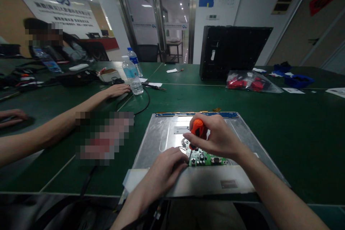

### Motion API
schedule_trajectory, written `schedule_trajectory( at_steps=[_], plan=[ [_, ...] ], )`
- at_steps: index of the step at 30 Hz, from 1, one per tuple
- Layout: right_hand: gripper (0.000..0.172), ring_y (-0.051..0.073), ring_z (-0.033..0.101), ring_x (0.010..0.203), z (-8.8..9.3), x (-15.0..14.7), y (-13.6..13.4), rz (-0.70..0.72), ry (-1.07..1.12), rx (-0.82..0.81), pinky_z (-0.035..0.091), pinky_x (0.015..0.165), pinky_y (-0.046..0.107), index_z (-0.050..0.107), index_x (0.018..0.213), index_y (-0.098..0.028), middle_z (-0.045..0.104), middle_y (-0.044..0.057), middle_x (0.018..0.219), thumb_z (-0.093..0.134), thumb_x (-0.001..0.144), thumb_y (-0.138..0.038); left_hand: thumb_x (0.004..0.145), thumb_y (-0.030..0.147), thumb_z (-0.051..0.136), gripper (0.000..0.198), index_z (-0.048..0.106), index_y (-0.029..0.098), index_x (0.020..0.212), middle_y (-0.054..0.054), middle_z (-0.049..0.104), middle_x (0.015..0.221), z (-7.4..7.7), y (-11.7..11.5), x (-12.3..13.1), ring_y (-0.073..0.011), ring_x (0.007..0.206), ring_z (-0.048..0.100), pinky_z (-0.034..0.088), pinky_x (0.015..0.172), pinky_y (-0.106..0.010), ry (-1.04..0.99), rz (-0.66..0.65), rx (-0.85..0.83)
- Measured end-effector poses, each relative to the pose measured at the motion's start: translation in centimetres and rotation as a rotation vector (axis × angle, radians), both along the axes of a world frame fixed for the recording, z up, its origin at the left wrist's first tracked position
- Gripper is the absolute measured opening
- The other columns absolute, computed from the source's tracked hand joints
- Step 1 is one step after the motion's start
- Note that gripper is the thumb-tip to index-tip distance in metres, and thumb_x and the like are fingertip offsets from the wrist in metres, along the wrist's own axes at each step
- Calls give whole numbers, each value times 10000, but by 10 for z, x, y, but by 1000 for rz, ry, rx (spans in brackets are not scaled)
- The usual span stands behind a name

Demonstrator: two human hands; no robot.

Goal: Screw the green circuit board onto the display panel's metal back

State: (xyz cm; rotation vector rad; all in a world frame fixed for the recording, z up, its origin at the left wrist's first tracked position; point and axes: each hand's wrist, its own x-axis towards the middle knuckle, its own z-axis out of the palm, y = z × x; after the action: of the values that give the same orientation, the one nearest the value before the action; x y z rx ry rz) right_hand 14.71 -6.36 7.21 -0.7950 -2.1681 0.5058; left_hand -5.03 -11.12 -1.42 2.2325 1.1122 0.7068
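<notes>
My right hand grips a screwdriver with an orange and black handle. Its thin shaft points down at the left part of a green circuit board, which lies on the metal back of a flat display panel. Close to the screwdriver's tip, the fingers of my left hand are curled together at the board's left edge. What they pinch, if anything, is hidden. The tip's exact contact point is too small to make out. A blue strip board runs along the panel's far edge.
A co-worker's arm reaches in from the left, the hand near a water bottle. Behind the panel stand a black monitor housing and a plastic bag with red items. A soldering iron lies past the bottle.
</notes>
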Motion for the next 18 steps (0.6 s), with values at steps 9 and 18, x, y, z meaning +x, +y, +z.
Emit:
schedule_trajectory(
  at_steps=[9,18],
  plan=[
    [239,80,444,474,-6,-5,2,-26,-35,104,326,501,219,582,987,-161,544,-69,571,665,845,-334,902,119,513,135,620,200,883,-28,653,909,-4,2,-1,-186,865,592,437,760,-291,-12,0,4],
    [243,121,569,688,-3,-1,-1,146,6,130,437,637,255,546,1105,-154,653,42,894,535,863,-181,911,121,504,157,637,203,928,-40,668,957,-1,2,1,-194,906,600,449,796,-301,-19,-1,-16]
  ],
)
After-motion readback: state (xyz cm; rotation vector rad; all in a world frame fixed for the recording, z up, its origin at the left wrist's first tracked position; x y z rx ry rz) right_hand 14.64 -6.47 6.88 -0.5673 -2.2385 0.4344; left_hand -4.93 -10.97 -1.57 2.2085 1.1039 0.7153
